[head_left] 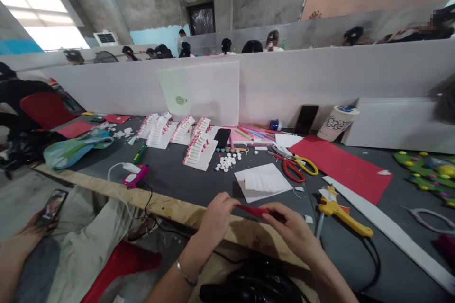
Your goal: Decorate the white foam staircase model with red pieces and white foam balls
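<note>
My left hand (216, 218) and my right hand (289, 229) meet just above the table's front edge. Both pinch a small red strip of paper (253, 210), one at each end. Folded white paper sheets (263, 182) lie on the dark table just beyond my hands. Red-handled scissors (292, 169) and yellow-handled scissors (306, 164) lie further back. To the right of my right hand rests a yellow glue gun (343, 213) with its black cable.
Rows of white-and-red paper pieces (185, 139) and small white beads (225, 162) sit mid-table. A large red sheet (341, 163), a paper cup (336, 123), a phone (306, 119) and a white divider (270, 80) lie behind. A person at left holds a phone (52, 206).
</note>
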### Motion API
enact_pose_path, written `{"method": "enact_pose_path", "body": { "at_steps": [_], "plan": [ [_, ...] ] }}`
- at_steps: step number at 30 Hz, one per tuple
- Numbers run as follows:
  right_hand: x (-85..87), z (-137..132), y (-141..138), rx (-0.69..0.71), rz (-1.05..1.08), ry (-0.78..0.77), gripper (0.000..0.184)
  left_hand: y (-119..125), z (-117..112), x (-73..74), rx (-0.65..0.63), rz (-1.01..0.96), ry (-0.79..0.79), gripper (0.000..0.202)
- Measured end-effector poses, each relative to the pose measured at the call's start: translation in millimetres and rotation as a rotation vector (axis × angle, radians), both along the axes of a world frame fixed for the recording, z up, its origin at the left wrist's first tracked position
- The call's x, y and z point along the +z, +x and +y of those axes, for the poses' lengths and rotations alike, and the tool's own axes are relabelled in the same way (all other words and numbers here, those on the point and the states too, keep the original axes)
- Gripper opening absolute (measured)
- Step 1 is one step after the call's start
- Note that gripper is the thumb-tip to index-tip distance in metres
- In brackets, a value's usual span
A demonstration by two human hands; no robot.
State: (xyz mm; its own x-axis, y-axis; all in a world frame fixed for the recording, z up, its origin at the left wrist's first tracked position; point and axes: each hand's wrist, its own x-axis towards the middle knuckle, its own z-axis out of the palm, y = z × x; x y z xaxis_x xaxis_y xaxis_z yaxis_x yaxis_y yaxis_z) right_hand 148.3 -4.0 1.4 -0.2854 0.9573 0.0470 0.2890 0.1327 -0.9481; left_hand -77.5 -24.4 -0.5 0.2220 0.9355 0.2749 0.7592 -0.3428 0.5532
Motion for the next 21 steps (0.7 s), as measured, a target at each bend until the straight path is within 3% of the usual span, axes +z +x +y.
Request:
{"method": "enact_pose_path", "body": {
  "at_steps": [6, 16, 19, 21],
  "plan": [
    [-8.3, -3, 11, -0.039, -0.014, -0.011, 0.023, -5, -3, -8.9, 0.039, -0.01, -0.062, 0.034],
    [-10.1, -3, 4, -0.189, 0.088, 0.1, 0.029, 0, -6, 9.7, 0.095, -0.181, -0.208, 0.021],
    [-9.7, -5, 21, -0.288, 0.062, 0.127, 0.036, -5, -5, 10.7, 0.176, -0.177, -0.193, 0.016],
    [-4.7, -7, 44, -0.438, -0.017, 0.198, 0.041, -5, -6, 8.6, 0.256, -0.091, -0.122, 0.015]
  ]
}}
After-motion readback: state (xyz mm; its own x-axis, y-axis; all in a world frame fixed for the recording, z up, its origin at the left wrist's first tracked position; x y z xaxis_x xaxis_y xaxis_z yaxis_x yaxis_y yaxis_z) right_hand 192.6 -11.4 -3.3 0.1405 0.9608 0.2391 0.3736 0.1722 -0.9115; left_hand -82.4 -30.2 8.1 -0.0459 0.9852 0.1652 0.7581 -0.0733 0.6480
